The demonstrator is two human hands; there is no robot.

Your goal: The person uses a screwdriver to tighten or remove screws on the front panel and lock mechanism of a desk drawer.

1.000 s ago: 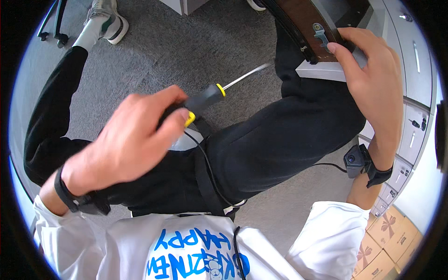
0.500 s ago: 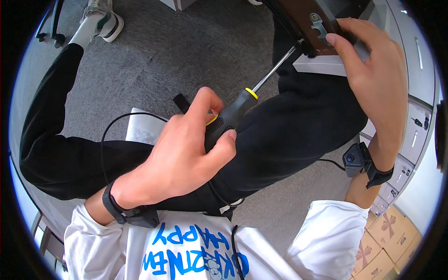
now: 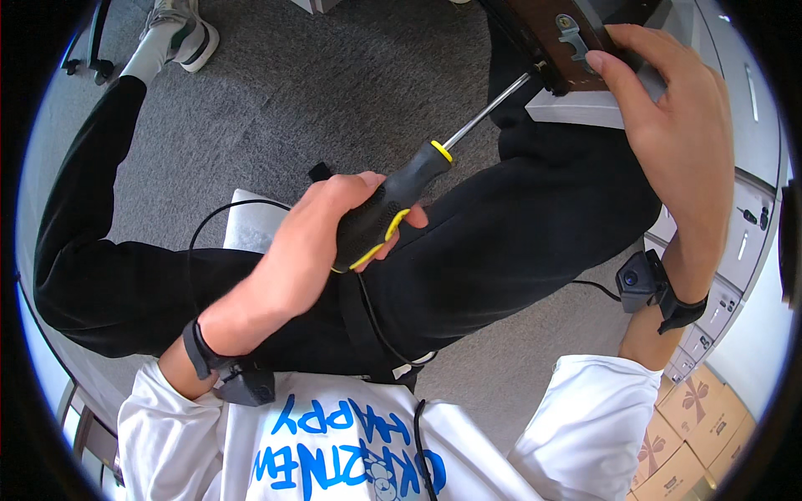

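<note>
My left hand (image 3: 322, 234) is closed round the black and yellow handle of a screwdriver (image 3: 393, 204). Its steel shaft angles up to the right, the tip at or very near a small fitting (image 3: 541, 67) on the dark edge of a brown panel (image 3: 578, 77); I cannot tell whether they touch. My right hand (image 3: 672, 125) grips that panel's right edge, thumb by a silver metal bracket (image 3: 571, 42) screwed to it. Below the panel a pale board (image 3: 576, 112) lies against my right thigh in black trousers.
Grey cabinets with handles and keys (image 3: 743, 225) line the right side. Cardboard boxes (image 3: 693, 405) stand lower right. A chair base (image 3: 96, 58) is at upper left on grey carpet (image 3: 334, 92). A white pad (image 3: 251, 221) and black cable lie between my legs.
My left hand has moved right and turned, bringing the screwdriver's tip up to the panel's edge and rolling the handle over. My right hand still holds the panel, which has shifted slightly upward.
</note>
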